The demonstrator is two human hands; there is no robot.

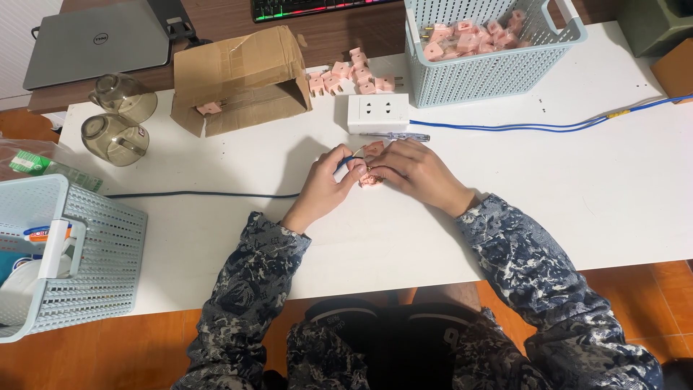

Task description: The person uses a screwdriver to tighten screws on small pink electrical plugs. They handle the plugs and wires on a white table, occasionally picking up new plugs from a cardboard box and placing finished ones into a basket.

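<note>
Both my hands meet at the middle of the white table (216, 238). My left hand (325, 184) pinches the end of a blue cable (202, 193) that runs off to the left. My right hand (415, 170) holds a small pink plug (373, 149) against that cable end; my fingers cover most of the plug. A thin screwdriver (395, 136) with a clear handle lies just beyond my hands, in front of a white socket block (377, 112).
Loose pink plugs (354, 76) lie behind the socket. A pale blue basket (491, 68) at the back holds more. An open cardboard box (242, 76), two glass cups (115, 137), a laptop (97, 40), a second basket (79, 245) at left.
</note>
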